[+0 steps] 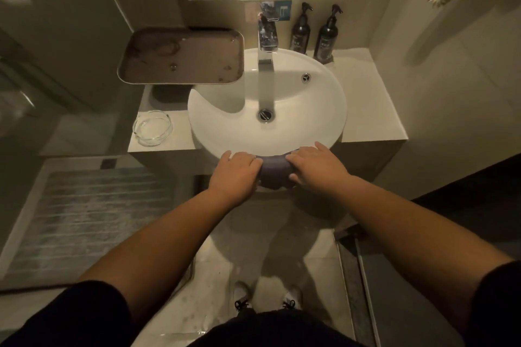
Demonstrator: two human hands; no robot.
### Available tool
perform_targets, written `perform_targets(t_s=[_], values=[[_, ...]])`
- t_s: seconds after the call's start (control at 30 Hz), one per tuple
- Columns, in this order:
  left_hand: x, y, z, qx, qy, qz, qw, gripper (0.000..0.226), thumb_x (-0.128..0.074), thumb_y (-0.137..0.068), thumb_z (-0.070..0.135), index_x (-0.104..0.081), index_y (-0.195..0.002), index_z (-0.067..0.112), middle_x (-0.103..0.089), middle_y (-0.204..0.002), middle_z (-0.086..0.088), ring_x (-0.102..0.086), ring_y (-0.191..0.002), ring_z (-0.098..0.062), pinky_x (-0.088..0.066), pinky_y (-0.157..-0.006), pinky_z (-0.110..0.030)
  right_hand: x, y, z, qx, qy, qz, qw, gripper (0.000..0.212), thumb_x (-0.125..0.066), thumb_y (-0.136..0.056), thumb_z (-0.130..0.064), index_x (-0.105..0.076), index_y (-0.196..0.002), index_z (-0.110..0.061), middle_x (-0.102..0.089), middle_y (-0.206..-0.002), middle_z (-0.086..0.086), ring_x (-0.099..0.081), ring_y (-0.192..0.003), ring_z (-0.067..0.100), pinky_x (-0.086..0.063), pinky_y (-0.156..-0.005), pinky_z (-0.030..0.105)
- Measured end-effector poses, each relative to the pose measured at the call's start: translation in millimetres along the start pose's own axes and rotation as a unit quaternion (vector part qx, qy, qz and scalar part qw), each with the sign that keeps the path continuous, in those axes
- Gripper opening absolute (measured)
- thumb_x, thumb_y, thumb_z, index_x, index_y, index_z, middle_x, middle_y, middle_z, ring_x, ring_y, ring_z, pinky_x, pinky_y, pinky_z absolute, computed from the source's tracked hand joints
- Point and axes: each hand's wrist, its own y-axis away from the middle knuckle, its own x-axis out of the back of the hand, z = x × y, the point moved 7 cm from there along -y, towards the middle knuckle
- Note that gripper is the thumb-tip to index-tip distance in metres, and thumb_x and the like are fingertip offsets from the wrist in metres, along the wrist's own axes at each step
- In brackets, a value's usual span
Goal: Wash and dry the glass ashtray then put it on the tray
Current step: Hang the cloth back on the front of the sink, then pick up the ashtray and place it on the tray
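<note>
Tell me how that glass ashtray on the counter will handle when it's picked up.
The glass ashtray looks thick-walled, so probably rigid and heavy for its size. Smooth clear glass, likely slippery once wet. It sits near the counter edge; a drop could break it.

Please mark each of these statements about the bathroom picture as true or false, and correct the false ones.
1. The glass ashtray is on the tray. False: it stands on the counter, left of the sink.
2. Both hands rest on a dark cloth at the sink's front rim. True.
3. The left hand holds the ashtray. False: it rests on the cloth, like the right hand.
4. Two dark pump bottles stand right of the faucet. True.
5. The tray holds a cup. False: only wet marks show.
</note>
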Motion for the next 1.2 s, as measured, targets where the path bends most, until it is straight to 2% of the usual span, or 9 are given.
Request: perform_targets(t_s=[0.17,0.33,0.4,0.5,0.57,0.67,0.87,1.07,1.2], values=[[8.3,20.6,-13.8,0.05,-0.004,0.033,0.998,0.073,-0.05,-0.084,0.064,-0.035,-0.141,0.02,-0.033,-0.153,-0.01,-0.027,-0.141,-0.03,-0.024,-0.113,-0.052,26.9,5.6,-7.3,0.011,-0.005,0.039,0.999,0.065,-0.051,-0.091,-0.057,-0.041,-0.142,-0.017,-0.048,-0.144,0.01,-0.044,-0.129,0.029,-0.027,-0.111,0.046],[16.6,42.6,-45.3,0.156,-0.009,0.048,0.987,0.092,-0.044,-0.08,0.076,-0.021,-0.148,0.019,-0.021,-0.158,-0.01,-0.016,-0.145,-0.031,-0.018,-0.114,-0.05,47.0,-6.2,-24.6,0.034,-0.03,0.063,0.997,0.073,-0.053,-0.089,-0.06,-0.037,-0.144,-0.015,-0.044,-0.148,0.011,-0.041,-0.132,0.03,-0.028,-0.111,0.044],[20.9,52.6,-56.1,0.184,-0.001,0.058,0.981,0.093,-0.043,-0.079,0.076,-0.02,-0.148,0.018,-0.023,-0.158,-0.011,-0.018,-0.145,-0.031,-0.019,-0.114,-0.051,51.5,-12.9,-31.7,0.035,-0.048,0.07,0.996,0.075,-0.057,-0.086,-0.061,-0.039,-0.144,-0.016,-0.045,-0.148,0.01,-0.043,-0.132,0.031,-0.031,-0.11,0.043],[26.0,66.1,-69.6,0.215,0.011,0.062,0.975,0.094,-0.042,-0.079,0.076,-0.021,-0.147,0.016,-0.027,-0.156,-0.011,-0.022,-0.144,-0.03,-0.022,-0.114,-0.051,59.5,-26.2,-46.1,0.06,-0.057,0.093,0.992,0.07,-0.061,-0.083,-0.06,-0.046,-0.134,-0.015,-0.056,-0.133,0.01,-0.054,-0.117,0.032,-0.044,-0.098,0.044],[27.5,73.9,-80.1,0.235,0.02,0.064,0.97,0.092,-0.043,-0.081,0.075,-0.021,-0.147,0.015,-0.029,-0.155,-0.01,-0.023,-0.144,-0.029,-0.021,-0.115,-0.051,62.0,-36.7,-57.5,0.084,-0.062,0.099,0.99,0.067,-0.062,-0.083,-0.058,-0.049,-0.131,-0.012,-0.059,-0.127,0.012,-0.056,-0.112,0.033,-0.046,-0.094,0.044],[28.6,85.3,-98.8,0.261,0.033,0.07,0.962,0.089,-0.044,-0.083,0.071,-0.024,-0.148,0.013,-0.029,-0.155,-0.009,-0.023,-0.144,-0.028,-0.021,-0.115,-0.051,58.6,-57.5,-78.0,0.111,-0.063,0.087,0.988,0.073,-0.062,-0.082,-0.059,-0.045,-0.136,-0.013,-0.055,-0.135,0.012,-0.054,-0.118,0.033,-0.045,-0.098,0.044],[20.2,102.1,-159.3,0.312,0.047,0.074,0.946,0.089,-0.049,-0.084,0.067,-0.024,-0.147,0.01,-0.031,-0.154,-0.011,-0.026,-0.142,-0.027,-0.025,-0.114,-0.049,51.0,-116.5,-123.1,0.128,-0.091,0.056,0.986,0.085,-0.059,-0.082,-0.064,-0.032,-0.148,-0.019,-0.039,-0.153,0.007,-0.039,-0.137,0.03,-0.031,-0.111,0.044],[-4.0,102.0,-229.6,0.337,0.099,0.066,0.934,0.09,-0.057,-0.082,0.063,-0.023,-0.148,0.011,-0.029,-0.155,-0.011,-0.024,-0.143,-0.028,-0.022,-0.116,-0.046,40.9,-183.1,-162.3,0.122,-0.125,0.013,0.985,0.083,-0.062,-0.083,-0.06,-0.031,-0.148,-0.02,-0.035,-0.155,0.004,-0.035,-0.14,0.028,-0.031,-0.111,0.044],[-17.7,90.3,-264.7,0.342,0.154,0.063,0.925,0.09,-0.062,-0.081,0.059,-0.023,-0.148,0.012,-0.03,-0.155,-0.01,-0.025,-0.142,-0.028,-0.025,-0.115,-0.045,39.1,-219.6,-181.5,0.117,-0.165,0.008,0.979,0.077,-0.069,-0.081,-0.055,-0.039,-0.143,-0.021,-0.045,-0.149,0.004,-0.045,-0.132,0.028,-0.038,-0.106,0.043]])
